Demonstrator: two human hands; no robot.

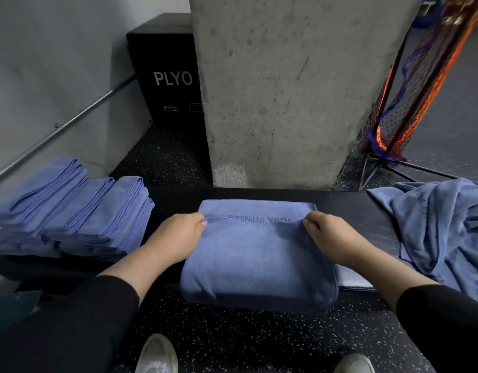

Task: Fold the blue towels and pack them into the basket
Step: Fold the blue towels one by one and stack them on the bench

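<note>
My left hand (178, 234) and right hand (330, 235) each pinched a corner of the upper layer of the blue towel (256, 262), which lay between them on the black bench (367, 208), its near fold overhanging the edge. Uneven pulling could have skewed the fold, and the overhang might have slid the towel to the floor. Upside-down lettering between my hands read "FITNESS"; the preceding word looked like "YOGA". Folded towels (71, 211) lay beyond my left hand, unfolded towels (445, 224) beyond my right; the box (165, 76) read "PLYO". No basket was visible.
</note>
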